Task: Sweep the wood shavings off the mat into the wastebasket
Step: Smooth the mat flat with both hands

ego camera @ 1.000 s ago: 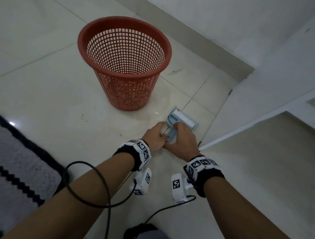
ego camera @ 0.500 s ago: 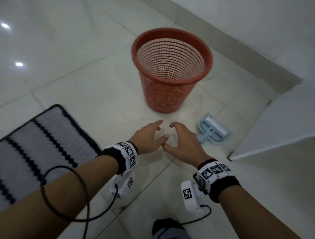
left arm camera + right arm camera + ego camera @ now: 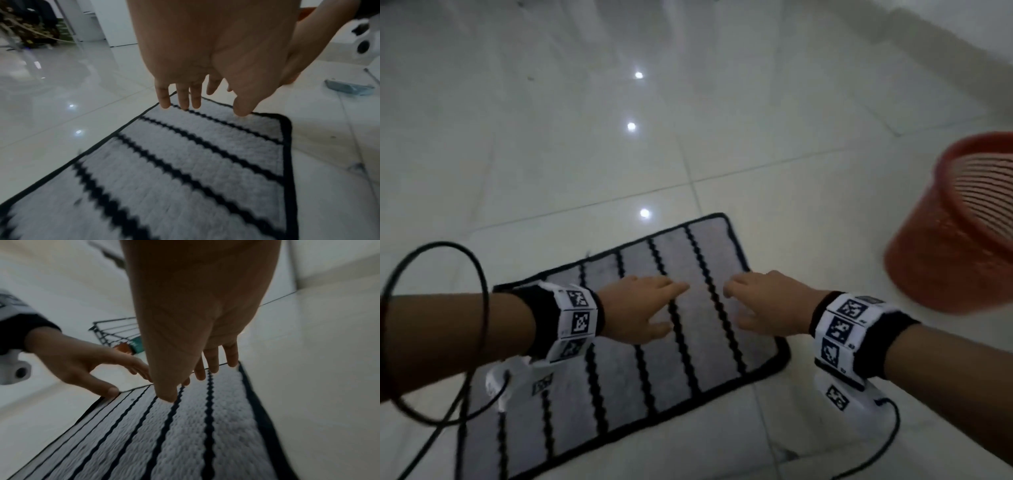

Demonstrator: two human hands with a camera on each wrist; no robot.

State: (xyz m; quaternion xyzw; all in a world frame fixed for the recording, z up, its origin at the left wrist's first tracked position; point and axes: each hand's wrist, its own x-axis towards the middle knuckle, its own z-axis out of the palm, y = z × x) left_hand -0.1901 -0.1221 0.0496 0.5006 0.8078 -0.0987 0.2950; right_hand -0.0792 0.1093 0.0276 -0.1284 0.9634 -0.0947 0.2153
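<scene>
Two hands hang palm-down over the mat [image 3: 688,342], neither holding anything. The left hand [image 3: 635,310] reaches in from the left, fingers [image 3: 164,95] straight and loosely spread, pointing toward the mat's far edge; the thumb sits apart, lower down. Whether the fingertips touch the pile I cannot tell. The right hand [image 3: 767,301] comes in from the right, fingers [image 3: 231,353] likewise straight and slightly parted, thumb stretched out beside them. The two sets of fingertips lie near each other over the mat's middle stripes, with a gap between. Both forearms run level, each wrist wrapped in a black band with white marker tags; a black cable [image 3: 479,308] loops around the left forearm.

The mat is grey with black wavy stripes and a black border, lying flat on the pale tiled floor [image 3: 585,154]. No shavings are clear on it; a few dark specks show in the left wrist view, too blurred to name. The red mesh wastebasket [image 3: 945,240] stands on the floor to the right, apart from the mat. A blue dustpan [image 3: 347,87] lies on the tiles beyond the mat's corner.
</scene>
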